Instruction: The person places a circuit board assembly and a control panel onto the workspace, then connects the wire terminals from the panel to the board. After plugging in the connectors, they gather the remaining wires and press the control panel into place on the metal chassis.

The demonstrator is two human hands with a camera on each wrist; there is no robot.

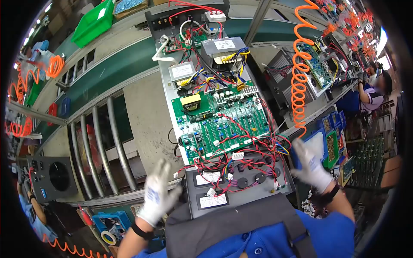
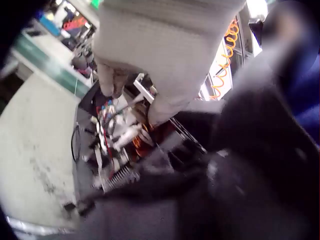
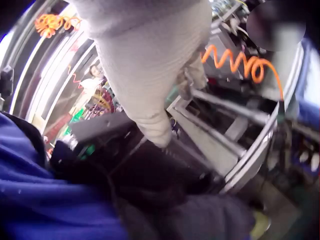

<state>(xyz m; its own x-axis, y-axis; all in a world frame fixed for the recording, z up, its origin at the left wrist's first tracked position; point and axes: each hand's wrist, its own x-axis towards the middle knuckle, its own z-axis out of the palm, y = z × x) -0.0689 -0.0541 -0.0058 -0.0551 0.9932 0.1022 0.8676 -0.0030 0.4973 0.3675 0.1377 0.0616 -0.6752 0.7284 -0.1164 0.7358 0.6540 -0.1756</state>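
A long open metal chassis [image 1: 198, 213] lies lengthwise before the person in the head view. A green circuit board [image 1: 234, 122] fills its middle, and two labelled transformers [image 1: 223, 46] sit farther back. Red and black wires [image 1: 254, 160] with white plugs tangle over the near end. The left hand [image 1: 157, 195], in a white glove, hovers beside the chassis's near left side with fingers extended. Off the right side, the gloved right hand [image 1: 313, 167] has its fingers extended too, near a coiled orange air hose [image 1: 300, 86]. Neither hand holds anything.
Metal rollers [image 1: 103, 146] run along the left of the line, near a black panel with a round opening [image 1: 52, 177]. Blue and green parts bins [image 1: 332, 148] stand at the right. A green crate [image 1: 93, 23] sits at the back left. Other people work on both sides.
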